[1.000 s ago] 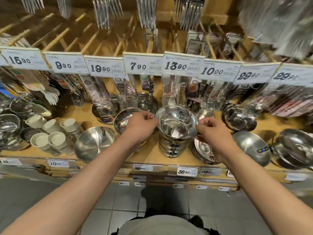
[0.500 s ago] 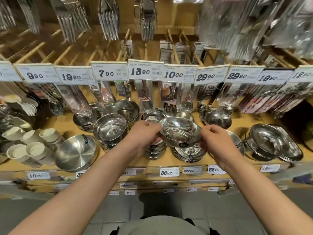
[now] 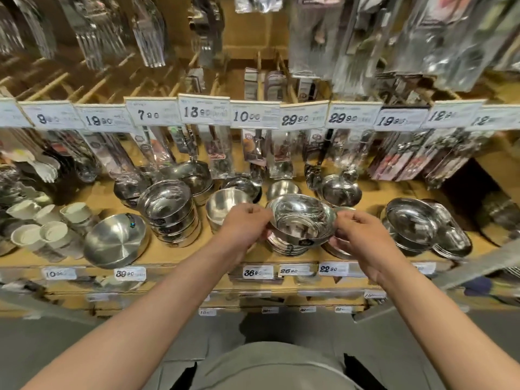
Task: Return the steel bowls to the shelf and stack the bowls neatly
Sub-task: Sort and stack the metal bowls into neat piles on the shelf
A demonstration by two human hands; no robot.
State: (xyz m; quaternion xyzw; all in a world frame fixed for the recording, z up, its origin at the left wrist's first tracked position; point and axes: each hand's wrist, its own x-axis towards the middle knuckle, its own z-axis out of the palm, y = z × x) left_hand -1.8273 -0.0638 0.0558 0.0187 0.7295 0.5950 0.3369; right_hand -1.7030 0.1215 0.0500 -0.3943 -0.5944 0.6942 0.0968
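I hold a shiny steel bowl (image 3: 302,218) by its rim with both hands, just above a low stack of steel bowls (image 3: 284,247) on the wooden shelf (image 3: 180,254). My left hand (image 3: 243,225) pinches the bowl's left rim. My right hand (image 3: 358,235) pinches the right rim. A taller stack of steel bowls (image 3: 170,212) stands to the left, and a single matte bowl (image 3: 222,205) sits right behind my left hand.
A wide steel pan (image 3: 115,240) lies at the front left beside white cups (image 3: 42,223). Tilted steel plates (image 3: 425,226) lie at the right. Ladles and packed utensils hang behind, under a row of price tags (image 3: 253,115).
The bowl and both hands have moved right, away from the tall stack, and down to just above the low stack. My view has also shifted right.
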